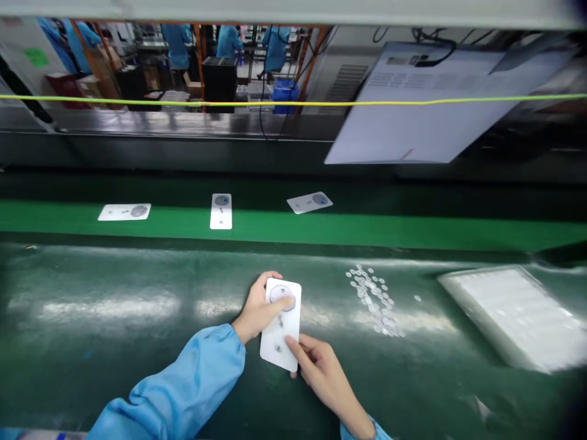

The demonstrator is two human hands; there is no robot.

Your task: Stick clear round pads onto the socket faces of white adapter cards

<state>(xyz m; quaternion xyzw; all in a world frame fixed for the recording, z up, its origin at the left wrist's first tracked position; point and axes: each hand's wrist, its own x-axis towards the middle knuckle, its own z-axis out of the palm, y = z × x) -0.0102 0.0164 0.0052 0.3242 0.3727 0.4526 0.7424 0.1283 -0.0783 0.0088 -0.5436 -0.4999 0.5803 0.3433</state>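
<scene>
**Both Hands on a White Panel at the Green Bench**

At the lower centre of the frame, the left hand (259, 311), extending from a light blue sleeve (183, 391), is closed around the upper left edge of a white rectangular panel (280, 333). The thumb presses on a round grey disc (280, 296) near the panel's top end. The right hand (323, 370) enters from the bottom edge. Its fingers are curled and the thumb and forefinger pinch the panel's lower right corner. The panel is held just above the dark green bench surface (114, 330), tilted slightly, long axis running away from the viewer.

To the right of the panel, near the middle of the frame, a loose scatter of small clear round discs (373, 299) lies on the bench. Further right, a flat white stack wrapped in clear film (513, 315) rests on the surface, well apart from the hands.

Beyond the bench, a brighter green conveyor strip (413, 232) crosses the frame. Three white panels lie on it: one at left (125, 212), one at centre (221, 211), one slightly to the right (310, 202). Each bears a grey disc.

At upper right, a large white sheet (413, 116) hangs at an angle. A yellow cord (183, 102) runs across the upper frame. In the far upper left, people in blue coats (178, 46) stand among racks.
</scene>
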